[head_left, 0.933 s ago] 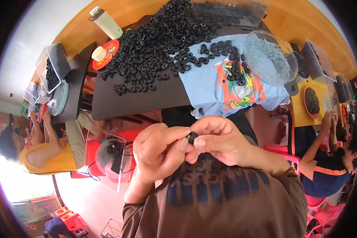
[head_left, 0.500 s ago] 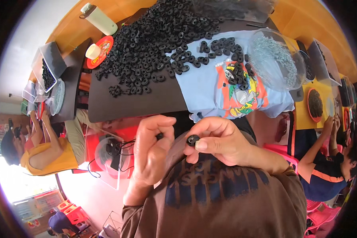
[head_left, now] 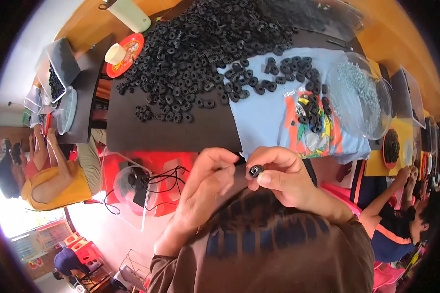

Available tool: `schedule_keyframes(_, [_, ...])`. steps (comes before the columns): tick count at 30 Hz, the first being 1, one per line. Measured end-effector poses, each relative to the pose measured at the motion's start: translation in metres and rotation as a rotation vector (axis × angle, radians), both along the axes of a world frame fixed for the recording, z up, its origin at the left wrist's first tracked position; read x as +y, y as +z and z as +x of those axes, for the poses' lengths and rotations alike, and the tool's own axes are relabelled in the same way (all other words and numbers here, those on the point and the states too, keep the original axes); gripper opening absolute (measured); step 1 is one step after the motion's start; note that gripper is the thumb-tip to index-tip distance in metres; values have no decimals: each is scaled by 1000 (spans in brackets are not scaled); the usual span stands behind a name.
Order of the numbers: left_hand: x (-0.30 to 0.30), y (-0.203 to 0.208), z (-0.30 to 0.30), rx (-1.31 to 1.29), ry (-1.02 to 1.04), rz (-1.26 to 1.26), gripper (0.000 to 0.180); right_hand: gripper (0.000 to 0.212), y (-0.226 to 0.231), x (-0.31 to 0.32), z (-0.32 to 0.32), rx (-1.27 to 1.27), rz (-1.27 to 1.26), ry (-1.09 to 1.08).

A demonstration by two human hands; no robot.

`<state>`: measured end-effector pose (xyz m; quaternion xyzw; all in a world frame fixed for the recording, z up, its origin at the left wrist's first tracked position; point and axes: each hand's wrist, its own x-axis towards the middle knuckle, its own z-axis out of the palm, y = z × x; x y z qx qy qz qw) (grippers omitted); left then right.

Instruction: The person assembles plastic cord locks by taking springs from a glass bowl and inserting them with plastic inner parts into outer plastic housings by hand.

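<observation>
In front of my chest, my right hand (head_left: 291, 183) pinches a small black ribbed plastic piece (head_left: 254, 171) between thumb and forefinger. A shiny metal ring shows in its round hole. Just left of it my left hand (head_left: 208, 178) is closed with fingers curled inward; whatever they hold is hidden. Ahead of both hands a light blue cloth (head_left: 264, 127) with a colourful print lies over the table edge. A group of similar black pieces (head_left: 298, 71) rests on that cloth, and a large heap of them (head_left: 195, 53) covers the far part of the dark table (head_left: 171, 134).
A clear round tub (head_left: 384, 110) of small silvery parts stands on the right of the cloth. At the far left are a red plate (head_left: 138, 45) with a cream cup (head_left: 115, 54), and a pale bottle (head_left: 132, 17). Co-workers sit left and right. Black cables (head_left: 168, 178) hang over a red chair.
Both hands have shifted slightly right in the picture, along with the table and its contents. A black piece seen earlier in my left fingers no longer shows. The right hand keeps its piece.
</observation>
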<state>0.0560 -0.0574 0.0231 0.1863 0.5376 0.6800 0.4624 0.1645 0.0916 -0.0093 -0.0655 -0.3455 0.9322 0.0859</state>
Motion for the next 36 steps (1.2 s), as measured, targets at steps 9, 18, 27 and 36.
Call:
schedule_keyframes(9, [14, -12, -9, 53, -15, -24, 30, 22, -13, 14, -9, -28, -29, -4])
schedule_keyframes(18, [33, -13, -9, 574, 145, 133, 40, 21, -12, 16, -18, -69, -55, -29])
schedule_keyframes(27, [47, -18, -3, 864, 196, -111, 38, 22, -16, 22, -13, -51, -66, -23])
schedule_keyframes(36, [47, -32, -9, 1434, 269, 107, 32, 23, -18, 23, -6, -18, -230, 3])
